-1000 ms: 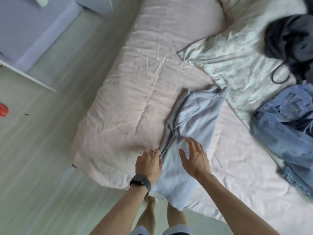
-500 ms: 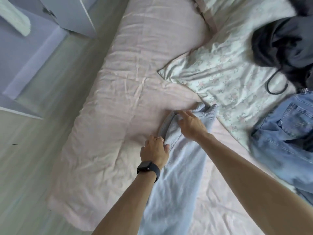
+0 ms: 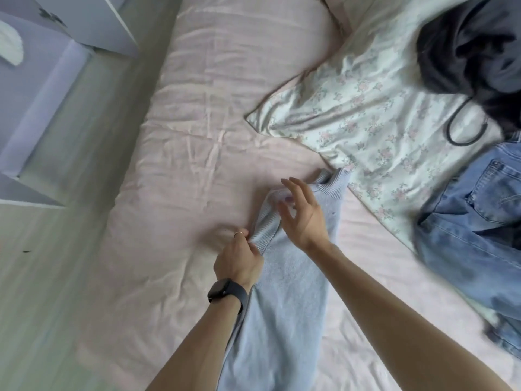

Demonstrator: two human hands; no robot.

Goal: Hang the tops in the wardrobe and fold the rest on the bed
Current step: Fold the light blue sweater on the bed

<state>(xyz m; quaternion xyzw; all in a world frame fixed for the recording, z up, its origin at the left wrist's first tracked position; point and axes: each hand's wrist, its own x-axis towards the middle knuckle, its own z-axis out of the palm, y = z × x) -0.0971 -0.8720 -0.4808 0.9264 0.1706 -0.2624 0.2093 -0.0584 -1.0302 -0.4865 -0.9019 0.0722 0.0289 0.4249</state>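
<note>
folding step: left hand pinches the blue sweater near the bed's left edge; right hand spread above. next, grip its ribbed edge.

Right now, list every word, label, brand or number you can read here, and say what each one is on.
No text can be read in this view.
The watch: screen dark, nothing shows.
A pale patch at the neck of the light blue knit top: maybe a label, too blurred to read.
The jeans: no readable tag or brand.
</note>
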